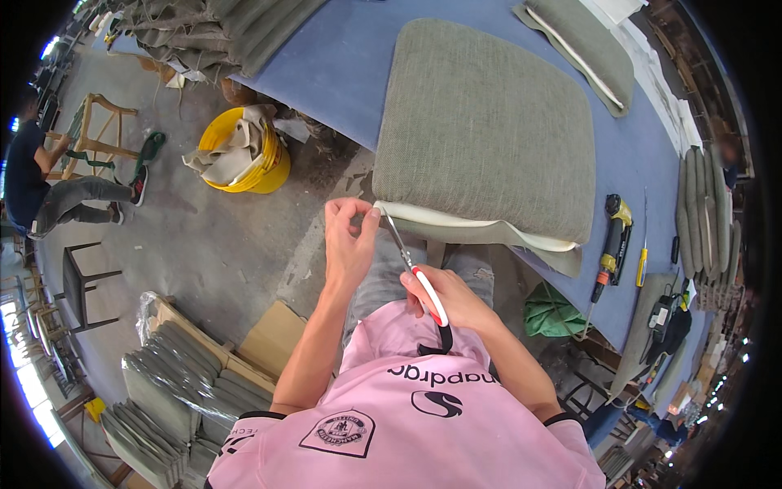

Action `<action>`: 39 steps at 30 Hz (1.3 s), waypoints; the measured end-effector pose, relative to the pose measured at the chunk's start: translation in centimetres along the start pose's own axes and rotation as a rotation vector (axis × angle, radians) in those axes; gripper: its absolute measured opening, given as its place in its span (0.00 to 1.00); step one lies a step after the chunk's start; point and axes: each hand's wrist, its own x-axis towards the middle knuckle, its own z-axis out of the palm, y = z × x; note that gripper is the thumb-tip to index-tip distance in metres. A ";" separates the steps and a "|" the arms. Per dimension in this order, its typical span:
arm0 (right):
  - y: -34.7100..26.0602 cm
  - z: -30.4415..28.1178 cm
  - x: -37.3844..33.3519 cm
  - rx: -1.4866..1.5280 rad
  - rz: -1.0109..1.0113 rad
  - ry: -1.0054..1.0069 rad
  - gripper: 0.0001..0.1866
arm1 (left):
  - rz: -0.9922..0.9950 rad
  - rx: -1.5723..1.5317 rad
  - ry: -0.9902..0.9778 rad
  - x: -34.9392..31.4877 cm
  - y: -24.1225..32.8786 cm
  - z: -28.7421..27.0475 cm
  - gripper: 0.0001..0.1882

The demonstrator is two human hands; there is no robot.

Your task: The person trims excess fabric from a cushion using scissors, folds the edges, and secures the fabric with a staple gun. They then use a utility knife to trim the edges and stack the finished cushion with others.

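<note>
A grey-green fabric seat cushion [485, 130] lies on the blue table, its near side open along a strip of white padding [464, 220]. Beside its near left corner my left hand [349, 248] is closed, thumb and finger pinched together; what sits between them is too small to make out. My right hand [456, 300] grips scissors [425, 287] with a red and white handle. Their blades point up and left to that same corner, close to the left fingertips. A loose fabric flap [558, 259] hangs below the padding at the near right corner.
Right of the cushion lie a yellow and black power tool [615, 236] and a yellow-handled screwdriver [643, 265]. Another cushion [582, 49] is at the far right, fabric [220, 37] at the far left. A yellow bucket [273, 167] of scraps stands on the floor. A person [49, 163] sits at left.
</note>
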 end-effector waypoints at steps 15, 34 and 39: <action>4.0 1.5 2.9 -0.069 -0.112 0.254 0.28 | 0.056 0.007 -0.063 0.3 -0.4 -0.1 0.05; 6.0 3.5 -2.1 0.443 0.007 -0.171 0.29 | -0.283 -0.407 -0.136 0.7 -1.9 -5.3 0.12; 3.1 3.6 -4.4 0.496 0.039 -0.266 0.34 | -0.097 0.011 -0.365 0.8 -0.6 -4.1 0.18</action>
